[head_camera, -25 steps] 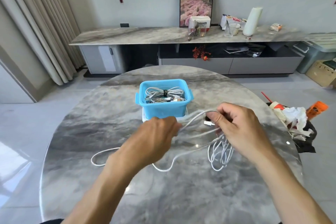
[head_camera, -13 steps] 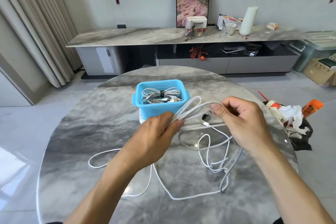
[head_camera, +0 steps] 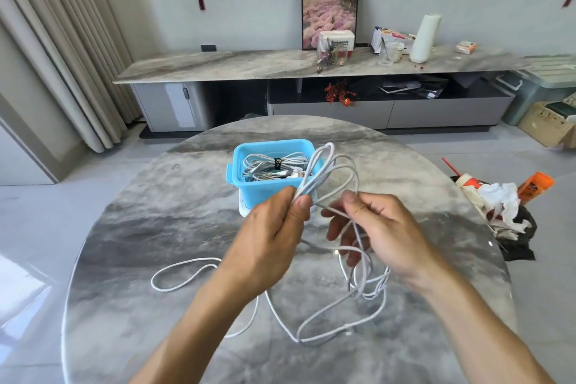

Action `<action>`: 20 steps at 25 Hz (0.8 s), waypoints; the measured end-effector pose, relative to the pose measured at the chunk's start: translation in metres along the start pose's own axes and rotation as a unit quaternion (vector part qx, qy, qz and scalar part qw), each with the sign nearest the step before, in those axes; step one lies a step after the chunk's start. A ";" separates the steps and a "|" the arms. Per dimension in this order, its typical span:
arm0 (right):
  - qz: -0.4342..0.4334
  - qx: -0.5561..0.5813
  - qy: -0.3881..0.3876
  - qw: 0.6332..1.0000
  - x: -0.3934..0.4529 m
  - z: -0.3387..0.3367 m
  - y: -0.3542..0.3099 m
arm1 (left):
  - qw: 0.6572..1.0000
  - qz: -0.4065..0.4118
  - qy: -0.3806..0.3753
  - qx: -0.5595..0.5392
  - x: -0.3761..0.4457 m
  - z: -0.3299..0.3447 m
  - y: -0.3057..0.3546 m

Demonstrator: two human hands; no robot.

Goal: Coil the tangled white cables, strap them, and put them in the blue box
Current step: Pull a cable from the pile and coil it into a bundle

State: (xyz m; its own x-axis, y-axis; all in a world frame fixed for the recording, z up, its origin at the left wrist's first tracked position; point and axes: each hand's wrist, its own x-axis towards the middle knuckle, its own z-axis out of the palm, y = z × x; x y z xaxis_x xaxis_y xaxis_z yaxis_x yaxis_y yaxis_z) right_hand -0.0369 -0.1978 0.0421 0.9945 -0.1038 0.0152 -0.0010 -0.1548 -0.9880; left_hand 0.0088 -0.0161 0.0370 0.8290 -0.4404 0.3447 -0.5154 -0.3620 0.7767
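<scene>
Tabletop (head_camera: 187,212) — fingers (head_camera: 300,204) (left) pinching cable (head_camera: 324,165)

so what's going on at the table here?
A person is coiling a white cable over a round marble table. The left hand pinches the gathered loops upright; the right hand feeds in a strand. Much of the cable lies loose on the table. The blue box behind already holds a strapped bundle.
</scene>
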 end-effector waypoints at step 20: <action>-0.158 -0.312 -0.013 0.937 -0.012 0.034 0.001 | 0.976 -0.072 0.022 -0.207 -0.002 0.011 0.015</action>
State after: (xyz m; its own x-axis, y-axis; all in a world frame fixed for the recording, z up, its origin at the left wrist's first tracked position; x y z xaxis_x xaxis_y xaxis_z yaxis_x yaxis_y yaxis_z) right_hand -0.0458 -0.1636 0.0359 0.9577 0.0664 0.2799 0.2405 -0.7188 -0.6523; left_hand -0.0029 -0.0297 0.0427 0.8996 -0.3707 0.2309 -0.2682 -0.0518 0.9620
